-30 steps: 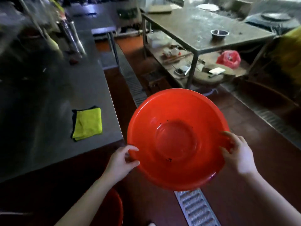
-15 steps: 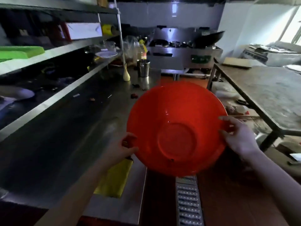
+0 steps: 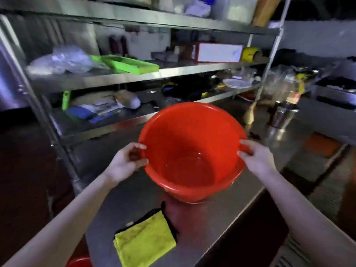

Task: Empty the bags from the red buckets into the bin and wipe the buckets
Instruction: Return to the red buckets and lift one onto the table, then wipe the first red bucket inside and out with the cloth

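A red plastic bucket (image 3: 189,151) is upright over the steel counter (image 3: 221,212), its mouth facing me, with no bag inside. My left hand (image 3: 125,162) grips its left rim and my right hand (image 3: 254,157) grips its right rim. Whether its base touches the counter I cannot tell. A folded yellow cloth (image 3: 144,241) lies on the counter just in front of the bucket. The rim of a second red bucket (image 3: 80,263) shows at the bottom left, below the counter edge.
Steel shelves (image 3: 134,78) behind the counter carry a green tray (image 3: 133,63), plastic bags, a white plate (image 3: 238,83) and boxes. A metal cup (image 3: 282,116) and a bottle stand on the counter at the right. The shelf's upright post (image 3: 50,122) rises at the left.
I have turned left from the aisle to face the counter and shelves. The bucket, held tilted toward me over the floor before, now sits upright above the counter behind the yellow cloth.
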`<state>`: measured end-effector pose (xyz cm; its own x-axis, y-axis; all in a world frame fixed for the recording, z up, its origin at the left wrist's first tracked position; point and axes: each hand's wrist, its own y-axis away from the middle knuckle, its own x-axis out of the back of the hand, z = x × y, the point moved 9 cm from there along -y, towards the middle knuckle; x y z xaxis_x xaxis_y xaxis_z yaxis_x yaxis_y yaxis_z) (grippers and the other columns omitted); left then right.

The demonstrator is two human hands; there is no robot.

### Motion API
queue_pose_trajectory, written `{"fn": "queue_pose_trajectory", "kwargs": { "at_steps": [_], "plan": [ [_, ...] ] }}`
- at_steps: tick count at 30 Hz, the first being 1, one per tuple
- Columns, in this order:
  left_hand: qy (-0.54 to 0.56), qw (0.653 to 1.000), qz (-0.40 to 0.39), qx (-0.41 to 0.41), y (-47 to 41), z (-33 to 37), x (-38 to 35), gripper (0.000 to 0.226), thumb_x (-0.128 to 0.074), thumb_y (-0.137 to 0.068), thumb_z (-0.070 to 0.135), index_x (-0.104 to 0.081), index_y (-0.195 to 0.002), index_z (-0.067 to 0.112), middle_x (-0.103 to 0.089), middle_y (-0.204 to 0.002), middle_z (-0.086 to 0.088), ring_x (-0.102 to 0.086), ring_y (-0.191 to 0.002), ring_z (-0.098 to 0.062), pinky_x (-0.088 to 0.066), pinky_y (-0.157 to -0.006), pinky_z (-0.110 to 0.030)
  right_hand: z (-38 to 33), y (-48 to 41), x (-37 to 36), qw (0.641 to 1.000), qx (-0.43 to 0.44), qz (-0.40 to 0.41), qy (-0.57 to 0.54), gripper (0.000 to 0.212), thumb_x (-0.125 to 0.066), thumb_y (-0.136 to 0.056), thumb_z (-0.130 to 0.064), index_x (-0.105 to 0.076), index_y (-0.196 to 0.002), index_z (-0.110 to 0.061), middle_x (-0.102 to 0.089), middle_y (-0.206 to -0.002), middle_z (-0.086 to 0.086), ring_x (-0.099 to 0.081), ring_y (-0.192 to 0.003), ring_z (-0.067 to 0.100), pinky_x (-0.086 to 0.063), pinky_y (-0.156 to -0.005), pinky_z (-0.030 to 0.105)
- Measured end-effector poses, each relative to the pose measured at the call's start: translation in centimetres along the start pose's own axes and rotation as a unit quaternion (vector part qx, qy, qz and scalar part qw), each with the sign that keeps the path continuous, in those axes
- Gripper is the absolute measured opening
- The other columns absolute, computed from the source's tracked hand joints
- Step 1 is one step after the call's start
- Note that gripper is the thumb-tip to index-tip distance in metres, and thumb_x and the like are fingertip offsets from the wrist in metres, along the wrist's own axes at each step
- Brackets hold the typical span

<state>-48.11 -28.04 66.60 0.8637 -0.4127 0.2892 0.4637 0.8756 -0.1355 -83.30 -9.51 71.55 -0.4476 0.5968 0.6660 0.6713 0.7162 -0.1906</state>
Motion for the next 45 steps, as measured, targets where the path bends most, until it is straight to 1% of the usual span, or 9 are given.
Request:
{"fn": "queue_pose_trajectory", "kwargs": {
  "at_steps": [4,14,22,25,28,32,35,39,45],
  "plan": [
    [-0.004,0.991,0.120,0.056,0.1,-1.6,2.2,0.035,-0.072,-0.081,-0.005,-0.063,-0.101,0.022,-0.063,-0.098,-0.005,-0.061,-0.069,-0.009,-0.049,-0.051,-0.024,-0.8,-7.1,-6.1,0.993,0.029,-0.098,-0.057,0.037,-0.070,-0.086,-0.013,-0.067,-0.121,-0.024,-0.065,-0.125,0.003,-0.060,-0.114,0.020,-0.039,-0.094,0.023],
    [-0.014,0.936,0.319,0.149,1.3,-3.1,5.1,0.012,-0.066,-0.090,0.011,-0.066,-0.101,0.016,-0.066,-0.093,0.002,-0.058,-0.075,-0.008,-0.047,-0.058,-0.022,-6.2,-15.5,-18.5,0.973,0.065,-0.212,-0.062,0.036,-0.058,-0.096,-0.019,-0.057,-0.132,-0.026,-0.053,-0.140,0.006,-0.052,-0.126,0.030,-0.048,-0.096,0.042],
    [-0.048,0.923,0.348,0.159,4.4,-5.3,6.5,0.030,-0.063,-0.093,0.029,-0.049,-0.120,0.029,-0.066,-0.102,0.012,-0.069,-0.079,-0.014,-0.057,-0.065,-0.031,-4.1,-13.7,-18.9,0.977,0.019,-0.121,-0.177,0.037,-0.042,-0.102,-0.037,-0.051,-0.136,-0.026,-0.055,-0.136,0.006,-0.054,-0.123,0.030,-0.046,-0.101,0.048],
    [-0.099,0.923,0.296,0.223,7.6,-10.7,5.4,0.027,-0.065,-0.092,0.028,-0.054,-0.116,0.028,-0.069,-0.094,0.006,-0.066,-0.072,-0.012,-0.050,-0.059,-0.025,1.4,-9.0,-20.2,0.975,-0.061,-0.103,-0.189,0.034,-0.040,-0.102,-0.030,-0.056,-0.127,-0.012,-0.062,-0.121,0.016,-0.063,-0.104,0.035,-0.051,-0.094,0.052],
    [-0.174,0.924,0.175,0.293,10.4,-17.2,2.3,0.030,-0.069,-0.086,0.023,-0.058,-0.114,0.026,-0.069,-0.097,0.006,-0.066,-0.087,-0.013,-0.044,-0.061,-0.019,4.3,-2.9,-23.4,0.985,-0.009,-0.168,-0.044,0.028,-0.046,-0.100,-0.022,-0.064,-0.114,-0.005,-0.067,-0.109,0.022,-0.062,-0.101,0.041,-0.048,-0.089,0.044],
    [-0.261,0.899,0.045,0.348,13.2,-23.7,-1.1,0.055,-0.073,-0.084,0.030,-0.053,-0.134,0.019,-0.054,-0.133,-0.007,-0.048,-0.125,-0.025,-0.041,-0.099,-0.030,4.4,5.7,-28.7,0.952,0.093,-0.278,0.085,0.020,-0.055,-0.097,-0.022,-0.068,-0.109,-0.012,-0.072,-0.101,0.016,-0.067,-0.096,0.037,-0.049,-0.080,0.040],
    [-0.337,0.863,-0.009,0.376,14.6,-26.6,-2.1,0.073,-0.071,-0.083,0.042,-0.039,-0.145,0.021,-0.037,-0.143,-0.008,-0.035,-0.130,-0.030,-0.031,-0.107,-0.034,3.9,11.1,-32.7,0.920,0.128,-0.360,0.084,0.021,-0.060,-0.094,-0.022,-0.067,-0.112,-0.015,-0.072,-0.108,0.008,-0.067,-0.102,0.029,-0.049,-0.086,0.035],
    [-0.347,0.863,-0.006,0.368,15.0,-28.1,-2.1,0.072,-0.073,-0.080,0.038,-0.041,-0.142,0.019,-0.044,-0.132,-0.011,-0.044,-0.120,-0.032,-0.037,-0.101,-0.035,3.0,16.6,-36.8,0.879,0.174,-0.431,0.107,0.036,-0.060,-0.092,-0.021,-0.060,-0.126,-0.012,-0.063,-0.127,0.008,-0.055,-0.119,0.027,-0.037,-0.101,0.030],
    [-0.224,0.911,-0.018,0.346,14.5,-26.3,-2.7,0.034,-0.071,-0.080,0.021,-0.062,-0.110,0.010,-0.063,-0.103,-0.014,-0.061,-0.091,-0.029,-0.043,-0.064,-0.025,1.1,18.9,-37.0,0.867,0.224,-0.431,0.108,0.058,-0.064,-0.089,-0.023,-0.043,-0.143,-0.022,-0.047,-0.142,-0.001,-0.041,-0.131,0.024,-0.032,-0.109,0.032]
  ]
}}
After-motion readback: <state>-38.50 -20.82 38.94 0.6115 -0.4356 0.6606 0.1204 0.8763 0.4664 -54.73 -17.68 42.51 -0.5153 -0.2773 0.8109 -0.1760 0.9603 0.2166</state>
